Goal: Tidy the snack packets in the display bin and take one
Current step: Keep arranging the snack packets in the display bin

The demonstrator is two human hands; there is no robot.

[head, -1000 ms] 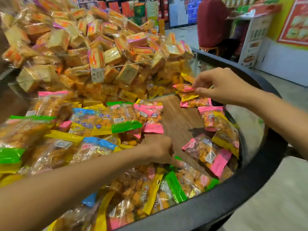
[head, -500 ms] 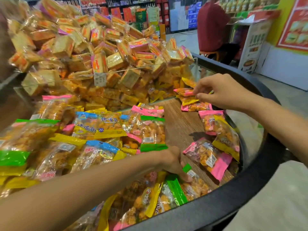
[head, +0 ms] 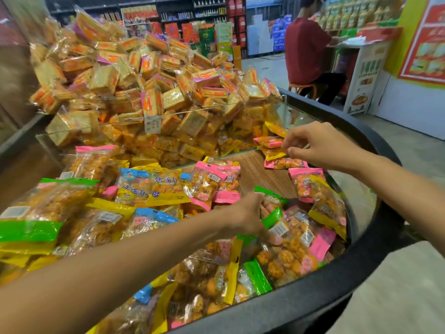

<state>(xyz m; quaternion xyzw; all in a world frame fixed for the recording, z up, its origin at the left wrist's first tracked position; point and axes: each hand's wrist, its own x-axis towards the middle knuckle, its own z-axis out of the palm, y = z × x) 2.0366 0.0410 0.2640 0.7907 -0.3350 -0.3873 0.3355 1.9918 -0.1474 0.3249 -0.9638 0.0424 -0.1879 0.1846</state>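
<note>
Left hand (head: pixel 250 214) fingers curled round green-edged packet (head: pixel 273 216) at bin centre, right hand (head: pixel 317 147) pinching yellow packet (head: pixel 274 154) at two o'clock, black-rimmed display bin (head: pixel 337 280) holding mixed snack packets, boxy packets (head: pixel 154 92) heaped behind clear divider (head: pixel 154 118) at eleven o'clock

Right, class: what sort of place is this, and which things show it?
Most likely a shop: a display bin heaped with snack packets, stocked shelves behind, and a promotional poster at the right.

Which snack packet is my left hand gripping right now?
The green-edged packet with the barcode, held by your left hand beside the bare wooden floor of the bin. The other packets lie untouched around it.
</note>
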